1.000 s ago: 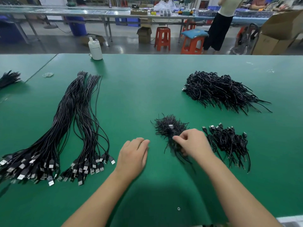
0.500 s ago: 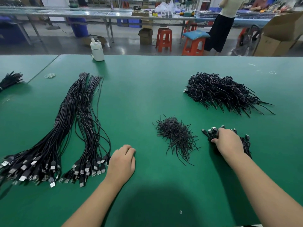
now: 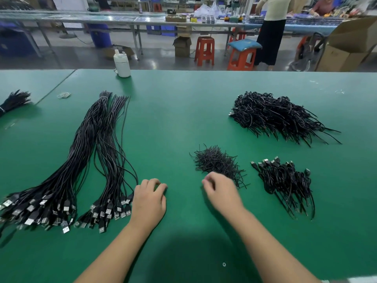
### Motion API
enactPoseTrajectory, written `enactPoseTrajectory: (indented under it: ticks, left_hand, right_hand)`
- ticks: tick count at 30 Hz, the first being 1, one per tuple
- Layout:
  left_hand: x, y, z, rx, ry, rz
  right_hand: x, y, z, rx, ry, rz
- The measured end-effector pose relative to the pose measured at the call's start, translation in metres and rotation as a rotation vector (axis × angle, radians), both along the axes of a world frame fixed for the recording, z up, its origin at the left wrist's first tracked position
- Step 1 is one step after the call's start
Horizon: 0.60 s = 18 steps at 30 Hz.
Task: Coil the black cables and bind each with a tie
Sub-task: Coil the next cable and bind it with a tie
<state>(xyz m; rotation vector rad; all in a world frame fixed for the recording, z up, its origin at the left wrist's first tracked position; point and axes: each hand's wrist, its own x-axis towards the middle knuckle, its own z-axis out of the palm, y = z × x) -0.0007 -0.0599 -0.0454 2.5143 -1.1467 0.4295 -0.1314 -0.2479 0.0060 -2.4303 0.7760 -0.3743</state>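
My left hand (image 3: 150, 201), loosely curled and empty, rests beside the USB cables (image 3: 114, 209) stretching away; my right hand (image 3: 221, 190), blurred, grip indeterminate, nears the ties (image 3: 216, 162).

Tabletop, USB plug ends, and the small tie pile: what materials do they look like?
Tabletop: green, matte, probably a rubber or vinyl mat; soft, dull sheen only.
USB plug ends: bright silvery shells, likely metal, on black, probably plastic, bodies.
Tie pile: thin, stiff black strands holding kinks, possibly coated wire; too fine to confirm.
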Motion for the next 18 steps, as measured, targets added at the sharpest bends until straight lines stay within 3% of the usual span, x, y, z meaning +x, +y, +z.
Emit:
enactPoseTrajectory:
  ticks: [4,8,18]
  left_hand:
    - [0.014,0.016,0.010,0.167,-0.020,0.214]
    - [0.034,0.033,0.023,0.421,0.096,0.393]
    - [0.048,0.031,0.052,0.641,0.225,0.392]
  right_hand:
    - [0.014,0.036,-0.027,0.011,0.046,0.086]
    - [0.015,0.041,-0.041,-0.044,0.073,0.121]
    - [0.007,0.045,-0.052,-0.150,-0.011,0.153]
